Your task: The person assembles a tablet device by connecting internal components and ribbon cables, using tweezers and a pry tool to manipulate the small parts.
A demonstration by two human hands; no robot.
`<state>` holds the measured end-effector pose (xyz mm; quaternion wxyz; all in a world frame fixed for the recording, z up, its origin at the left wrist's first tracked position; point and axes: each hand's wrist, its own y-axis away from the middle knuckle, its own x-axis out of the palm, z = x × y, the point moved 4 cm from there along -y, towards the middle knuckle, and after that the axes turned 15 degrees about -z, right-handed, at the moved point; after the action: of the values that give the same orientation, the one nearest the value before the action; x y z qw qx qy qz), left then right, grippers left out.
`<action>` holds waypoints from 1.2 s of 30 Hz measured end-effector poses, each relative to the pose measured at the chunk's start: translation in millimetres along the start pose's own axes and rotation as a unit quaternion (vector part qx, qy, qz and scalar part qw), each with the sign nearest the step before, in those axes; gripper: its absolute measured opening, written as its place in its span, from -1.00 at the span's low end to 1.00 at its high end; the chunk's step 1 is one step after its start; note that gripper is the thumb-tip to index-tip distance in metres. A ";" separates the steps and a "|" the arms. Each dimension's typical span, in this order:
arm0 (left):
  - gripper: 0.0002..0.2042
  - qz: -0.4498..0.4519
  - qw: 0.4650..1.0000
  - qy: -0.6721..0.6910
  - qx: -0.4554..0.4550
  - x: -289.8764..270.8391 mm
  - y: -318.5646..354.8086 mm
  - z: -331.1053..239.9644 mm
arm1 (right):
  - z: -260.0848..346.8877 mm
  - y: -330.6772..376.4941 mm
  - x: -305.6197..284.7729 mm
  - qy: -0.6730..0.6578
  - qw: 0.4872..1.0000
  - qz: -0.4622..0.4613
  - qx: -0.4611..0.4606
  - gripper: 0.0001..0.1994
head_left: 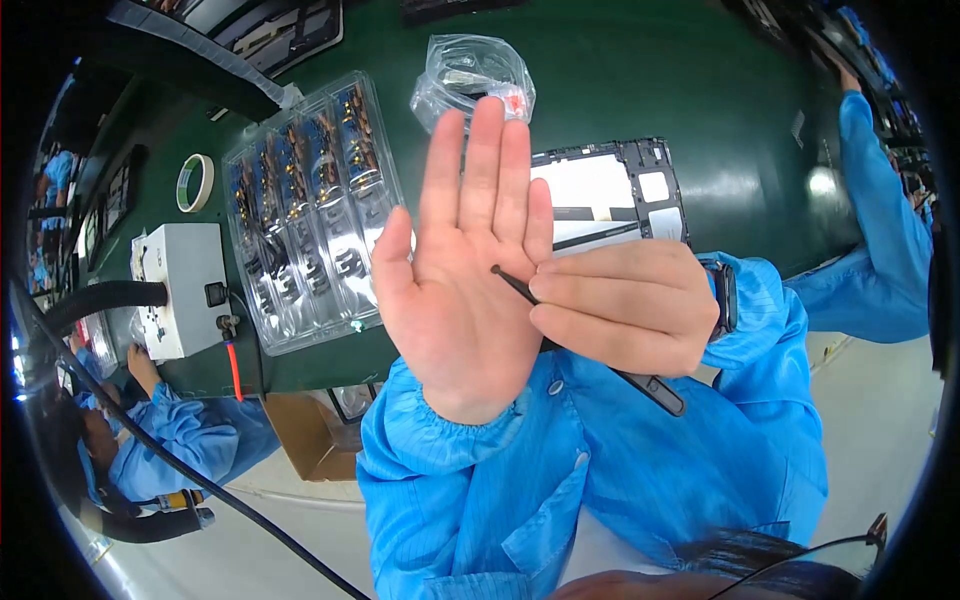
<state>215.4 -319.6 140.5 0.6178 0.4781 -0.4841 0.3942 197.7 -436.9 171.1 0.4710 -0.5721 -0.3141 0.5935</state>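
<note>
My left hand (468, 250) is held up over the bench edge, palm facing me, fingers stretched out, with nothing in it. Between the thumb and fingers of my right hand (630, 308) is a slim black tool (655, 392). Its small knobbed tip points at the left palm; whether it touches the skin I cannot tell. The broad rear end sticks out below my right hand. Behind both hands lies an opened tablet (655, 180) with a white panel and dark frame, partly covered by my fingers. A clear plastic bag (470, 75) sits beyond my left fingertips.
Left of my hands, a clear compartment tray (312, 210) holds several small circuit parts. A tape roll (195, 184) and a white box (185, 290) with a black hose stand farther left. Below the bench is a cardboard box (305, 435). Co-workers in blue sleeves (880, 220) are at both sides.
</note>
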 end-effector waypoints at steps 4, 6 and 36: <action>-0.48 0.021 0.999 0.027 -0.005 -1.6 8.7 2.1 | 11.4 3.1 -1.6 0.001 1.000 -0.004 0.017 -0.85; -0.48 0.023 0.999 0.031 -0.009 -2.3 12.2 2.6 | 14.9 2.4 -2.6 -0.003 1.000 -0.001 0.013 -0.84; -0.51 0.036 0.993 -0.034 0.107 -12.3 85.0 -37.9 | 57.2 -27.6 39.7 -0.118 0.975 0.103 0.160 -0.76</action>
<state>140.3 -263.4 143.4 0.5316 0.5370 -0.4770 0.4489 151.3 -381.0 189.6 0.4524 -0.4445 -0.2084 0.7445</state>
